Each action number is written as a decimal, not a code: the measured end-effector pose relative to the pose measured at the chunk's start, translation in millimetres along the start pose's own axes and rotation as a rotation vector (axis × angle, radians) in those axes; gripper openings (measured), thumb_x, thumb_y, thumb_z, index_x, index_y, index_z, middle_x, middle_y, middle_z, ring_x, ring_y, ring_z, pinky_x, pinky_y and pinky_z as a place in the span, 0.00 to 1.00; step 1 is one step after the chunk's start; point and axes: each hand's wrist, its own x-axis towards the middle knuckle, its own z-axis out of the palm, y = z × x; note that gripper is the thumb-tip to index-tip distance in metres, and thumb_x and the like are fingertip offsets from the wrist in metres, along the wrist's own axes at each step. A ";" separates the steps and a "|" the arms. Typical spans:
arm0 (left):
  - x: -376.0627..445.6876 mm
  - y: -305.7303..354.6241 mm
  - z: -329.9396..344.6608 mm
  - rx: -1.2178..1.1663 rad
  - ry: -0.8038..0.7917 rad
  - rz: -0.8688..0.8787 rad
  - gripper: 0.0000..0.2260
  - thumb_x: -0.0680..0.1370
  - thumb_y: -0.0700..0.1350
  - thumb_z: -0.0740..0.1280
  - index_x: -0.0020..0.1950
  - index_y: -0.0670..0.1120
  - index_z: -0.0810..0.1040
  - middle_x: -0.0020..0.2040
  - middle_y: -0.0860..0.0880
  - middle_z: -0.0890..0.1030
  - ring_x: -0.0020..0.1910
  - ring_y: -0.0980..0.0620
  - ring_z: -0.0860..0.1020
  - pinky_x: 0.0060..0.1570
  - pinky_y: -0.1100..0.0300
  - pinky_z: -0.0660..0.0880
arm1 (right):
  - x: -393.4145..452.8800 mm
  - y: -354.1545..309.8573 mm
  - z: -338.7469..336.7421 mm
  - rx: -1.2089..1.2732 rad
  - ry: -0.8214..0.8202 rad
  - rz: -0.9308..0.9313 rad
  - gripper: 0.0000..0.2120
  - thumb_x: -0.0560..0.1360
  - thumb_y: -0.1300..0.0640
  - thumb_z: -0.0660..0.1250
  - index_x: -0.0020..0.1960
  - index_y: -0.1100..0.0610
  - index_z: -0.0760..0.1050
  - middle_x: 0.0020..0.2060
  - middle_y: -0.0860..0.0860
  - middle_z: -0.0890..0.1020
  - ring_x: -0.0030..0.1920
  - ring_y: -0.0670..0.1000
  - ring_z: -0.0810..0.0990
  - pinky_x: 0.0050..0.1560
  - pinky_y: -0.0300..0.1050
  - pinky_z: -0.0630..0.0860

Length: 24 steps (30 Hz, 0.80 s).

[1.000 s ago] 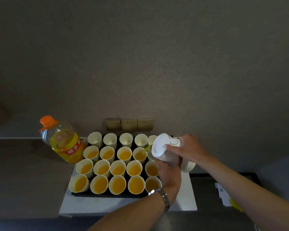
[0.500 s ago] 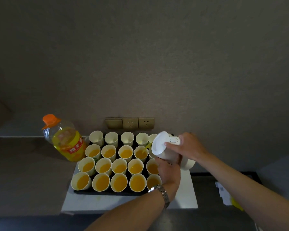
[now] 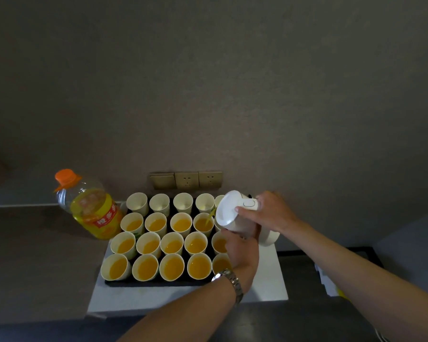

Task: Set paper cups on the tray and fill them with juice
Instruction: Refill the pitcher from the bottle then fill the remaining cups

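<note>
Three beige wall sockets (image 3: 186,180) sit on a grey wall (image 3: 232,82) above a dark bench (image 3: 30,255). White papers (image 3: 325,280) (partly hidden) lie at right. A white board (image 3: 269,290) rests on the bench.

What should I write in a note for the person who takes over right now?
Right hand: holds the white jug at its top, tilted, juice running into a second-row cup.
Left hand: supports the jug from below.
Black tray: four rows of cups.
Done: three near rows hold juice.
Left: the back row looks unfilled.
Yellow bottle stands left of the tray.
</note>
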 end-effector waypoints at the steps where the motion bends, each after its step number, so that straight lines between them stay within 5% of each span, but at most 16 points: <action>1: 0.2 0.3 -0.3 0.012 0.012 -0.002 0.31 0.78 0.41 0.72 0.75 0.51 0.61 0.66 0.47 0.78 0.64 0.45 0.78 0.56 0.56 0.78 | -0.4 0.4 -0.5 0.010 0.001 0.000 0.33 0.63 0.25 0.66 0.33 0.57 0.77 0.28 0.51 0.80 0.31 0.50 0.80 0.32 0.54 0.76; 9: -6.3 10.9 -0.6 0.054 0.050 0.050 0.34 0.76 0.40 0.74 0.76 0.48 0.61 0.68 0.46 0.77 0.66 0.44 0.77 0.60 0.50 0.78 | -7.3 5.1 -4.8 0.139 0.010 0.022 0.24 0.68 0.34 0.74 0.32 0.54 0.76 0.26 0.46 0.79 0.27 0.43 0.76 0.26 0.39 0.67; 17: -10.7 18.7 4.5 0.068 0.033 0.112 0.38 0.73 0.52 0.78 0.75 0.50 0.58 0.67 0.47 0.78 0.64 0.45 0.79 0.56 0.55 0.78 | -9.7 18.8 -9.4 0.248 0.044 0.058 0.22 0.69 0.36 0.75 0.31 0.54 0.78 0.27 0.47 0.81 0.29 0.43 0.79 0.28 0.40 0.69; 24: -17.5 18.3 19.0 0.090 0.009 0.119 0.38 0.70 0.62 0.76 0.72 0.53 0.60 0.68 0.49 0.78 0.64 0.45 0.79 0.60 0.49 0.81 | -14.2 32.5 -18.5 0.249 0.041 0.071 0.23 0.69 0.35 0.75 0.35 0.55 0.81 0.29 0.48 0.83 0.32 0.45 0.82 0.29 0.40 0.70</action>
